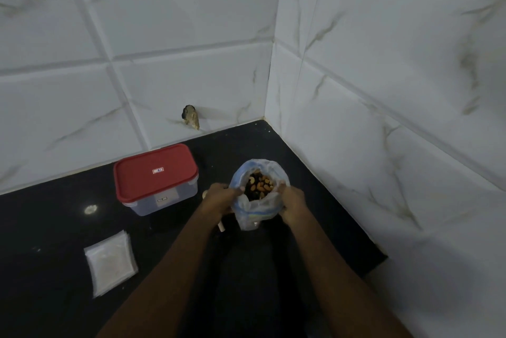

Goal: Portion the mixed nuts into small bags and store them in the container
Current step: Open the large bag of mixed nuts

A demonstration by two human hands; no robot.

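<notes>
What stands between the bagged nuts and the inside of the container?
The red lid sits closed on the container, left of the nut bag that the left hand and right hand grip. A pale, half-hidden object lies by the left hand.

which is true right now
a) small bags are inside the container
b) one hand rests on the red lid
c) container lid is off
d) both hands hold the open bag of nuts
d: the left hand and right hand each grip the rim of the bag of nuts, held open; the container stays lidded, the small bags lie on the counter.
</notes>
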